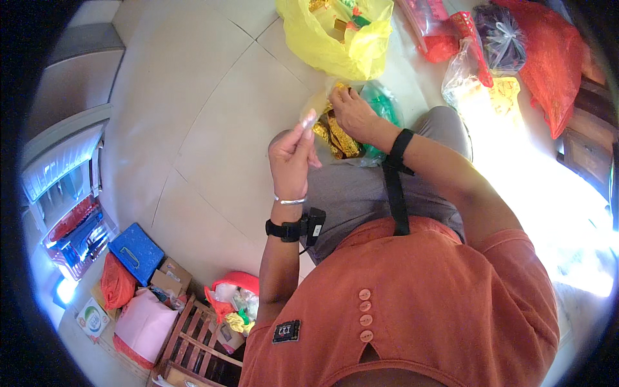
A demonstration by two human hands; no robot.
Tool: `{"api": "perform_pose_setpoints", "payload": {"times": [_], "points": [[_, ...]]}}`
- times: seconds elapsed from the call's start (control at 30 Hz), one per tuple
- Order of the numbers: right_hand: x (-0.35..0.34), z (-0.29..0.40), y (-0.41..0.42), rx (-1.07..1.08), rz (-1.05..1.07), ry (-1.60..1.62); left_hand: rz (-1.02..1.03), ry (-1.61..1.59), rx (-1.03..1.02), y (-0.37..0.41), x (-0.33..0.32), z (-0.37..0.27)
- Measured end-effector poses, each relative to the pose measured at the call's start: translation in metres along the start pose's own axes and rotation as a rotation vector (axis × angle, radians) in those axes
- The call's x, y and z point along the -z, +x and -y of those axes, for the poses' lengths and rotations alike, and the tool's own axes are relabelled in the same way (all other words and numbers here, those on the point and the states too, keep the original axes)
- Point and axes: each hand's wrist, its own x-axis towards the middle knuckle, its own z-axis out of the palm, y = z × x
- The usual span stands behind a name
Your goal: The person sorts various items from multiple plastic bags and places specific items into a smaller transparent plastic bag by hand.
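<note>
A clear plastic bag (325, 95) sits low between the knees. Gold shiny pieces (344, 138) with dark brown parts fill one side of it, and something green (384, 104) shows through plastic on the right. My left hand (291, 152) pinches the bag's translucent edge between thumb and fingers at its left side. Over the gold pieces, my right hand (355, 115) has its fingers bent down onto one at the far end. Whether those fingertips grip it is hidden by the hand itself.
Beyond stands a yellow plastic bag (333, 53) with colourful items inside. Red bags (551, 58) and a tied dark bag (503, 43) lie at right, beside glaring sunlight. Behind at left are a wooden rack (193, 334), a blue case (136, 254) and a red container (237, 280).
</note>
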Motion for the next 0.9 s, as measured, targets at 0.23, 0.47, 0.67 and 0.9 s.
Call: {"api": "perform_pose_setpoints", "payload": {"times": [0.23, 0.47, 0.67, 0.9], "points": [[0.004, -0.005, 0.002, -0.12, 0.028, 0.087, 0.006, 0.0, 0.009, 0.0, 0.0, -0.001], [0.2, -0.039, -0.019, -0.117, -0.098, 0.933, -0.049, 0.023, 0.007, 0.001, 0.003, 0.002], [0.226, -0.13, 0.059, -0.299, -0.429, 1.109, -0.032, 0.1, 0.058, 0.005, 0.006, -0.001], [0.023, -0.186, 0.152, -0.126, 0.179, 0.192, -0.028, 0.238, 0.136, 0.003, 0.005, -0.006]]}}
